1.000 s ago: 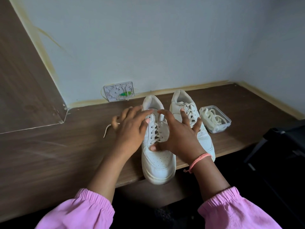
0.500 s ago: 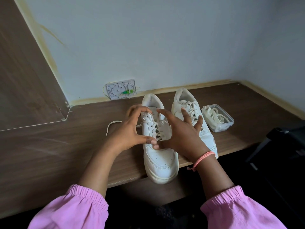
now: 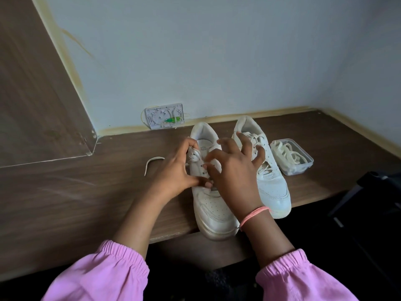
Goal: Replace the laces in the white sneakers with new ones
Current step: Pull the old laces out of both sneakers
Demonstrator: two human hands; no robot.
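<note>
Two white sneakers stand side by side on the brown table, toes toward me. My left hand (image 3: 173, 170) grips the left side of the left sneaker (image 3: 213, 213), index finger curled over the top of the eyelet flap and thumb down at the lowest lacing. My right hand (image 3: 235, 172) lies over its tongue, index finger and thumb pinching the old lace there while the other fingers spread toward the right sneaker (image 3: 274, 190). One loose lace end (image 3: 152, 161) trails on the table to the left. The right sneaker is still laced.
A clear plastic container (image 3: 308, 164) holding cream laces sits just right of the right sneaker. A white wall plate (image 3: 165, 116) is behind the shoes. The left sneaker's toe overhangs the table's front edge (image 3: 169, 235). A dark chair (image 3: 368, 192) stands at the right.
Both hands have closed in on the left sneaker's lacing; my left hand went from open above the shoe to gripping its side, and my right index finger curled down onto the lace.
</note>
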